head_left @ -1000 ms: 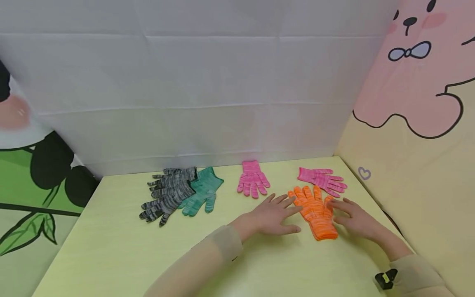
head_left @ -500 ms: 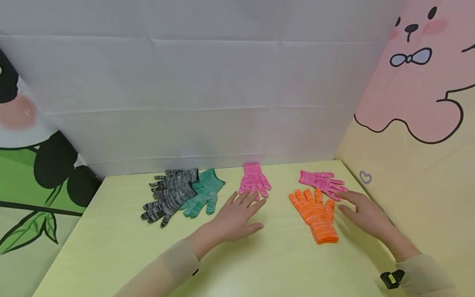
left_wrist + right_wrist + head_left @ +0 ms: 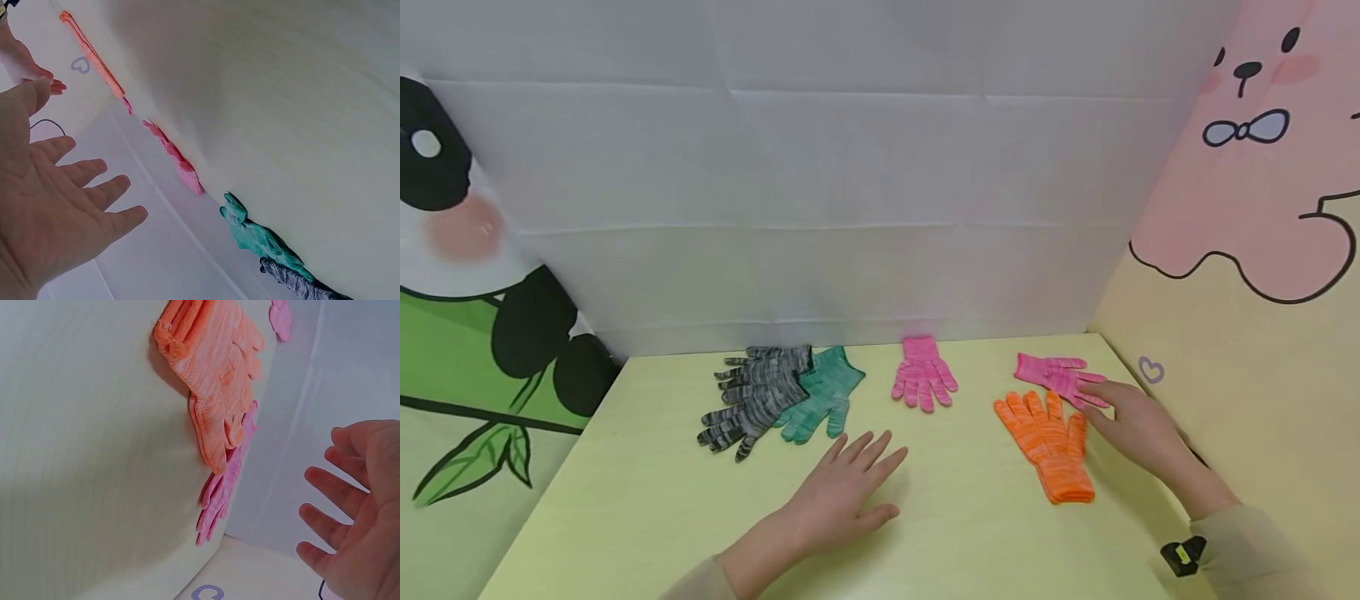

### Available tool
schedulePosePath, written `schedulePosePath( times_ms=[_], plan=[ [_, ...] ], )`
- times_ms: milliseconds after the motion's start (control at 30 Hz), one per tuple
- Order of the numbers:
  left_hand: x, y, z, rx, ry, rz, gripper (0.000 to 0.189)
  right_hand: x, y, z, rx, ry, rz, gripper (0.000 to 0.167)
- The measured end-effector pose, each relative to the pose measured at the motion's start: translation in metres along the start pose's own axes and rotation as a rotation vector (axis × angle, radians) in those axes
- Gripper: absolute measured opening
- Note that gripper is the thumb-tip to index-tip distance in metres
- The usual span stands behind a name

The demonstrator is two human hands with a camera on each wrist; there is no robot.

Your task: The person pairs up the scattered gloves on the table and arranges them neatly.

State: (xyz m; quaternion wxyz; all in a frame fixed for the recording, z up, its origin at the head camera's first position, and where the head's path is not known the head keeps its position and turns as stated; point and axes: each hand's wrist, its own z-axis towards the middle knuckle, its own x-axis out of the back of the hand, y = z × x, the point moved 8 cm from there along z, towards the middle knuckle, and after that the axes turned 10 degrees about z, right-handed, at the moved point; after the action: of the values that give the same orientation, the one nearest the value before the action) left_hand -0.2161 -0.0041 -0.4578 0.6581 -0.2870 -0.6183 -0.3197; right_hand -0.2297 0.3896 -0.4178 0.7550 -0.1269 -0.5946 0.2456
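Note:
My right hand [image 3: 1138,425] hovers over the fingers of the right-hand pink glove [image 3: 1045,370], with its own fingers apart and relaxed; the right wrist view shows it holding nothing. Just in front of that glove lie orange gloves [image 3: 1051,454], stacked flat with fingers pointing away. Spread fingers mark my left hand [image 3: 838,500], raised above the table's middle and gripping nothing. Beyond it rests a second pink glove [image 3: 923,375]. To the left, green gloves [image 3: 822,393] lie partly under two black-and-grey gloves [image 3: 756,408].
The gloves lie on a pale yellow table [image 3: 647,517]. A white cloth wall [image 3: 850,208] rises at its back edge. On the right stands a panel with a pink bear [image 3: 1247,200], on the left one with a green and black drawing [image 3: 445,350].
My left hand has drawn away from the orange gloves, moving left and nearer to me. My right hand has shifted from beside the orange gloves to over the right-hand pink glove.

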Motion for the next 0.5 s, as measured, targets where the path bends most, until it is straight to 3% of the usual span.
schedulePosePath(
  times_ms=[200, 500],
  plan=[
    [-0.009, 0.013, -0.005, -0.052, -0.016, 0.019, 0.071, -0.019, 0.014, 0.029, -0.117, -0.089, -0.053, 0.047],
    [-0.016, 0.03, 0.003, -0.098, -0.044, 0.031, 0.07, -0.06, 0.039, 0.054, -0.333, -0.389, -0.067, 0.063]
  ],
)
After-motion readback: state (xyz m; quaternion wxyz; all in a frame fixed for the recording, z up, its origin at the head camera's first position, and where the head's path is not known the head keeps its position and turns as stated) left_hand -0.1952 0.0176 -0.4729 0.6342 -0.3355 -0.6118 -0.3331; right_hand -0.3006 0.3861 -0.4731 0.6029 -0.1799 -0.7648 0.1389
